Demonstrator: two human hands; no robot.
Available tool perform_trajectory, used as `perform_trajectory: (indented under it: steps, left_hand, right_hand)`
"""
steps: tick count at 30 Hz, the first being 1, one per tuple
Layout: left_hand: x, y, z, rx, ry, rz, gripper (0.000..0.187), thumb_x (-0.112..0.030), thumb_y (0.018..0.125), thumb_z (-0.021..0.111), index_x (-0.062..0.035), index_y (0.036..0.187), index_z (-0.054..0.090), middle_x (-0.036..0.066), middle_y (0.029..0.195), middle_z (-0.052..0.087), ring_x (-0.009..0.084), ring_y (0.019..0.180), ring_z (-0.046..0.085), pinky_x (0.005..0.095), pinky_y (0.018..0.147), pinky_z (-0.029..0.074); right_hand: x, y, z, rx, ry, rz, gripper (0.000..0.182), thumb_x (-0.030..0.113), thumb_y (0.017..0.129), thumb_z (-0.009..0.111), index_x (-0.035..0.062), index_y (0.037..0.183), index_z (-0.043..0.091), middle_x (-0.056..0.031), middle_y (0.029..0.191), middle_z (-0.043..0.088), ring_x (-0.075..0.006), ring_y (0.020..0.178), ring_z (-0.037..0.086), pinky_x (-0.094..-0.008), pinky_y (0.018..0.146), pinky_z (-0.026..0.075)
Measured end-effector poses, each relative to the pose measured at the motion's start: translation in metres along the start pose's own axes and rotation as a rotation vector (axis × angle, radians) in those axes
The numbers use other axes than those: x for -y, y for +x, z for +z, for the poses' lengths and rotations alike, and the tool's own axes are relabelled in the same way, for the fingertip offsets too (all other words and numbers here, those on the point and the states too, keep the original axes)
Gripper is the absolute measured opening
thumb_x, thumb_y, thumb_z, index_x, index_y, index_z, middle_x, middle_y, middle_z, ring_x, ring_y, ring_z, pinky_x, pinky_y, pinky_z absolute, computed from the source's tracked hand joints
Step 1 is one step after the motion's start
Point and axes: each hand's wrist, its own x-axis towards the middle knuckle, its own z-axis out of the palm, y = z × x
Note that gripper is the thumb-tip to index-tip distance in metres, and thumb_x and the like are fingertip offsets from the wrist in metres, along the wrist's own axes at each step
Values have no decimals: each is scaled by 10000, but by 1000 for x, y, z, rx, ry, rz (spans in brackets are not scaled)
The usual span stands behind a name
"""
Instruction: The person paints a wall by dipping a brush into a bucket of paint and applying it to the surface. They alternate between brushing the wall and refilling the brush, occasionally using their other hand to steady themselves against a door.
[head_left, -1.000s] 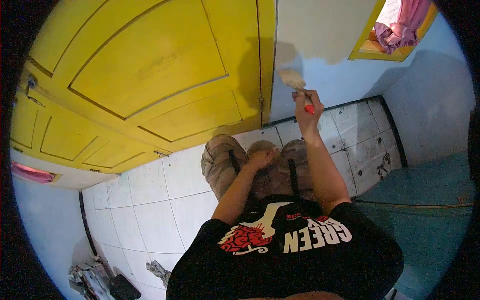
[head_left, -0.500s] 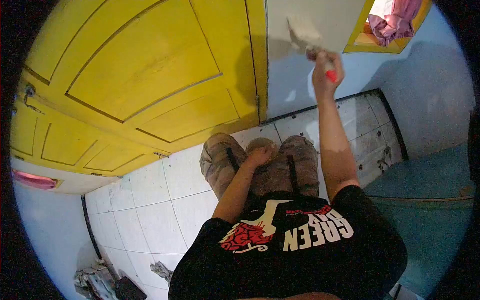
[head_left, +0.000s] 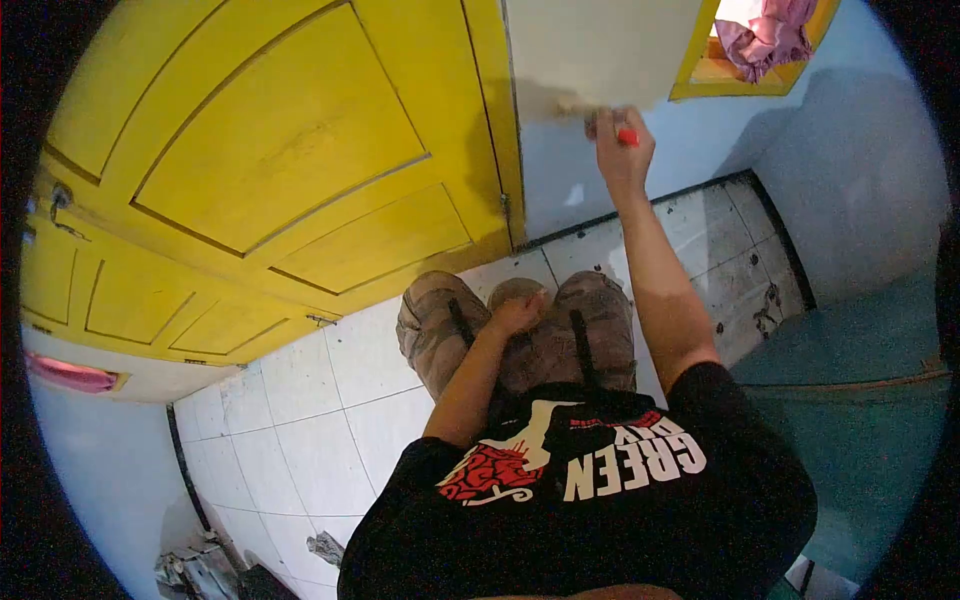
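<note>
My right hand is closed round the handle of a paintbrush, whose red handle end sticks out of the fist. The bristles point left and are blurred against the wall, where a cream coat lies above pale blue. Low between my knees, my left hand is curled at the side of a round, brownish container. The hand and the dim light partly hide that container, and I cannot make out its contents.
A yellow panelled door stands on the left. A yellow-framed window with a knotted pink curtain is at upper right. Dark spots mark the white tiled floor. A teal surface lies to my right, and a grey crumpled cloth-like thing behind me.
My right hand has moved down and left in view with the paintbrush, and its bristles have swung from pointing up to pointing left. My left hand stays at the container.
</note>
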Motion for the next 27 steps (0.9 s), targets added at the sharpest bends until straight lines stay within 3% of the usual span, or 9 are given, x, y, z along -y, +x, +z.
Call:
perform_trajectory:
  steps: [2,6,9,13,16,20,21,23,27]
  left_hand:
    - [19,11,12,-45,-30,86,773,-643,844,217,3,928,635,243,900,613,404,907,567,458,832,410]
    - [11,5,6,0,-1,-17,762,-647,841,213,-25,956,638,246,934,609,394,916,567,448,827,418]
    - [38,29,32,-106,70,96,726,-624,850,227,-35,996,626,244,1000,590,389,959,552,438,860,406]
    - [41,35,33,-227,216,236,729,-602,859,212,-13,1075,583,238,1118,542,396,1049,504,431,919,372]
    - [34,27,27,-18,5,143,721,-576,869,203,4,1104,562,239,1132,533,403,1074,486,440,931,362]
    - [53,39,44,-203,124,184,702,-550,881,196,6,1070,580,243,1107,546,403,1058,496,442,929,362]
    - [85,68,60,-193,109,267,703,-550,881,197,10,1051,588,243,1094,553,402,1047,504,441,923,367]
    - [0,-4,14,-263,30,94,717,-575,867,222,13,912,630,233,955,608,398,930,556,439,883,387]
    - [33,15,22,-82,108,207,726,-593,863,221,0,811,637,206,829,624,379,821,575,448,863,387]
  right_hand:
    - [36,16,6,-61,193,-13,164,151,829,598,0,800,542,-54,682,612,-108,616,568,-244,567,459]
    - [70,17,3,-213,454,-148,211,199,848,586,2,787,543,-71,704,611,-131,641,577,-267,586,474]
    - [28,-3,0,-150,17,-166,208,195,854,575,10,762,553,-64,732,632,-128,658,594,-264,605,472]
    - [-18,-62,-5,-69,-210,-25,199,195,832,602,14,765,555,-91,688,627,-138,633,589,-291,589,472]
    - [-6,-84,-4,-43,-23,39,159,89,863,537,-13,743,510,-74,678,607,-83,633,532,-242,576,460]
    - [-5,-80,14,-11,-46,81,149,91,850,548,-23,760,516,-63,674,598,-85,598,513,-239,563,448]
    - [16,-67,22,-24,-70,72,143,90,848,553,-19,764,517,-66,676,594,-88,592,508,-241,558,445]
    - [39,-39,33,-77,-39,62,125,134,834,578,20,785,562,-62,676,626,-119,591,579,-269,538,458]
    - [64,-17,38,-137,342,-75,125,118,838,572,5,785,561,-71,709,636,-129,616,590,-266,565,472]
